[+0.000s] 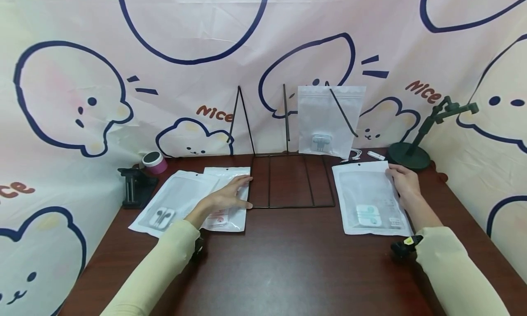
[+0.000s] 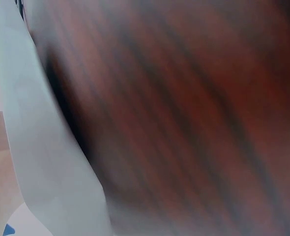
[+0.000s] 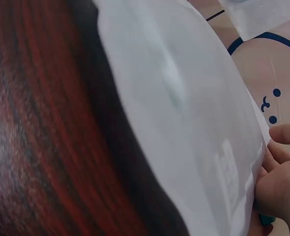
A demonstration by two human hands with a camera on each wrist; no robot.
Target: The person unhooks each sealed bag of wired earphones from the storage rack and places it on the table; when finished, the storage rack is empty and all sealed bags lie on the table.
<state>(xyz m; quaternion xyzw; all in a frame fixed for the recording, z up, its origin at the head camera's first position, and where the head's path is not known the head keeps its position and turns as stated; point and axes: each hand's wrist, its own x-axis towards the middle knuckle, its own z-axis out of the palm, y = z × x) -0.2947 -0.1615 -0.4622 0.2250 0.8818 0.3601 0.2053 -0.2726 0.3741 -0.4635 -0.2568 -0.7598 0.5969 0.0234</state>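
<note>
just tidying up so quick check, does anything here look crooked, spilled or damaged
Only slightly: left of the dark wire rack, one white earphone pouch lies slanted and overlaps the straighter white pouch under the left hand, so that pair looks askew. Nothing looks spilled or visibly damaged.

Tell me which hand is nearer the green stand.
Right. The right hand holds a bag just in front of the green stand; the left hand is across the table, beside the wire rack.
</note>
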